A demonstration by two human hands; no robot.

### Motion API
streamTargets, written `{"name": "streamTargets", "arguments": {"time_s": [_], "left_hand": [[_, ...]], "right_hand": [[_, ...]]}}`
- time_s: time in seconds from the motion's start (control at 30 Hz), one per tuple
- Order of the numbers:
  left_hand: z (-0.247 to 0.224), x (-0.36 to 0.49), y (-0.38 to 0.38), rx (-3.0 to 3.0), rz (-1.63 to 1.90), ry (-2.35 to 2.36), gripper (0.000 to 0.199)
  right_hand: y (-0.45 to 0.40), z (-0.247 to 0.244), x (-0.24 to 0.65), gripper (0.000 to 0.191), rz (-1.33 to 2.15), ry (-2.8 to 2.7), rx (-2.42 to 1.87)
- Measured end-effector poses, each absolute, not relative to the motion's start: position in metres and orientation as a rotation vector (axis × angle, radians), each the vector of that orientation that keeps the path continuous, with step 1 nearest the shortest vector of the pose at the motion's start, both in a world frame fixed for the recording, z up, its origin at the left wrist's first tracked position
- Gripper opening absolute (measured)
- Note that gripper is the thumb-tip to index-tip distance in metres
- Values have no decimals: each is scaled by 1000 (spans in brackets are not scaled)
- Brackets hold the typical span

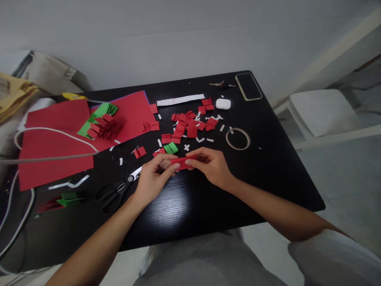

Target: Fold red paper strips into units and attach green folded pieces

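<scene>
A small red paper piece [182, 163] is held between my two hands above the black table. My left hand [154, 176] pinches its left end, and my right hand [212, 165] pinches its right end. Just beyond them lie a folded green piece [170, 148] and several folded red pieces [192, 130], mixed with white paper scraps. Black-handled scissors [119, 190] rest beside my left hand, their blades partly hidden by it. A roll of tape [237, 139] lies flat beyond my right hand.
Large red sheets [56, 147] carry green and red folded strips [104, 125] on the left of the table [238, 206]. White cables [53, 129] cross the left edge. A phone [248, 86], keys [222, 84] and a white case [223, 104] lie at the back right.
</scene>
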State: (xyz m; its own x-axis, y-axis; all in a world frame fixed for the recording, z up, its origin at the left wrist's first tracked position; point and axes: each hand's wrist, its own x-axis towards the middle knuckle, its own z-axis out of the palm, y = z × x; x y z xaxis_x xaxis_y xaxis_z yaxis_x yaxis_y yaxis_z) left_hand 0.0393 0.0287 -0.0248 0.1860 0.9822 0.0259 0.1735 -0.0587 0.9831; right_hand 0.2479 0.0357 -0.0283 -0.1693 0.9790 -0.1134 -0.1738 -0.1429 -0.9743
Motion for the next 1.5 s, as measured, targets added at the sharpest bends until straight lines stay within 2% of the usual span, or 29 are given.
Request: {"name": "streamTargets", "arguments": {"time_s": [0.17, 0.37, 0.7, 1.5], "left_hand": [[-27, 38, 29, 1370, 1041, 1184, 27], [-24, 41, 30, 1328, 1079, 1171, 25], [-21, 39, 29, 1584, 987, 1271, 13], [-21, 46, 24, 1716, 992, 1248, 7]], "right_hand": [[38, -30, 248, 36, 1594, -1005, -1066], [41, -31, 249, 31, 1636, -965, -1073], [34, -31, 246, 30, 1639, -1057, -1068], [30, -34, 244, 18, 1608, -1232, -1036]]}}
